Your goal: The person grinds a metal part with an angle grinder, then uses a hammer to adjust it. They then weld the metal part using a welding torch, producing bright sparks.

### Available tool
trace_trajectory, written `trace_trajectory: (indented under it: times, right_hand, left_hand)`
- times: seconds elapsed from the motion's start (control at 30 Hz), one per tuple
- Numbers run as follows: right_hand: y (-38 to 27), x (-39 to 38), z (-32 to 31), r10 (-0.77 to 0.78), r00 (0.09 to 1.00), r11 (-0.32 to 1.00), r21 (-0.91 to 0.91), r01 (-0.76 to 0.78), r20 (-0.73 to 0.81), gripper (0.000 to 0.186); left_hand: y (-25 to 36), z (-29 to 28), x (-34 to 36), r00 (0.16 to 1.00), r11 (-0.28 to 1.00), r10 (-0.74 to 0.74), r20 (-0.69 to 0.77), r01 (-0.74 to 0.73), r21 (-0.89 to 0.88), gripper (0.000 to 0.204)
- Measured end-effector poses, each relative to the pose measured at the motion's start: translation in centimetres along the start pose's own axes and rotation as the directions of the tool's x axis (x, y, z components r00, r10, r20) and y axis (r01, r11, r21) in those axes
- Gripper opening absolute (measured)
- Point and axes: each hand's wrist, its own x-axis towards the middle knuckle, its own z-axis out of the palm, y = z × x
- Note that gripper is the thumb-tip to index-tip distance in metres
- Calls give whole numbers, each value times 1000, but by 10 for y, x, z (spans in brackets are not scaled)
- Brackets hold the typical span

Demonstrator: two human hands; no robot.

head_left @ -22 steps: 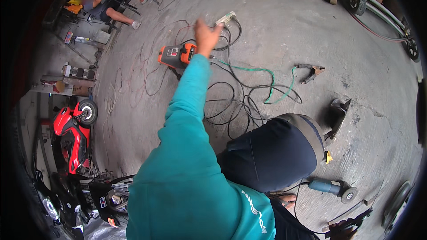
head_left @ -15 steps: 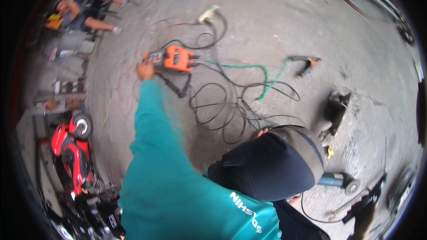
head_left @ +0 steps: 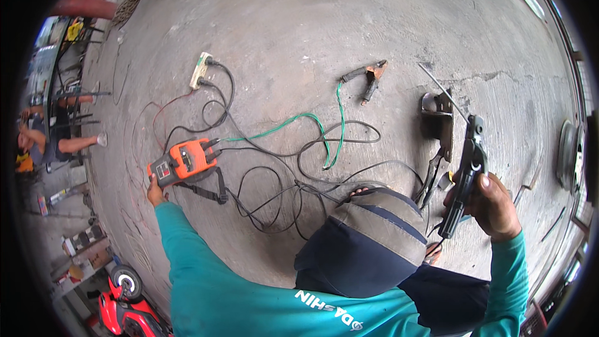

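Note:
At the left, my left hand (head_left: 156,193) is closed on the near-left end of an orange and black welding machine (head_left: 193,157) on the floor; some of its fingers are hidden. On the right side, my right hand (head_left: 497,207) grips a black electrode holder (head_left: 467,178). A thin welding rod (head_left: 442,90) slants up and left from the holder's jaw. Just left of the rod, a dark metal bracket-like piece (head_left: 438,118) lies on the floor. Farther off, a rusty ground clamp (head_left: 372,75) rests on the concrete, joined to a green cable (head_left: 340,115).
Black cables (head_left: 262,203) loop across the middle floor. A white power strip (head_left: 200,70) has two plugs in it. Rounded navy and grey cloth (head_left: 368,243) hides part of the floor. A wheel rim (head_left: 566,156) stands far right; a red motorbike (head_left: 128,312) is lower left. Another person sits at the left.
My right hand has come into view at the right, holding the electrode holder with its rod. My left hand stays at the welding machine's end. The whole view has shifted.

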Motion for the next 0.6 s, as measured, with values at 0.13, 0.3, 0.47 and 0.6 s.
trace_trajectory:
  times: [0.13,0.3,0.47,0.6]
  right_hand:
    - [11,19,9,9,1000,998,56,-8,-5,69]
    - [26,44,15,-10,1000,992,126,11,-6,68]
    - [21,61,21,-102,995,988,114,100,10,64]
    - [-15,74,39,-241,967,960,124,249,-75,61]
  left_hand:
    - [0,3,-4,987,987,-57,150,78,-143,89]
    - [-9,1,6,996,979,-37,82,53,-199,92]
    - [6,0,5,993,990,-103,-60,97,-103,93]
    - [70,28,-52,334,423,902,-275,-547,723,76]
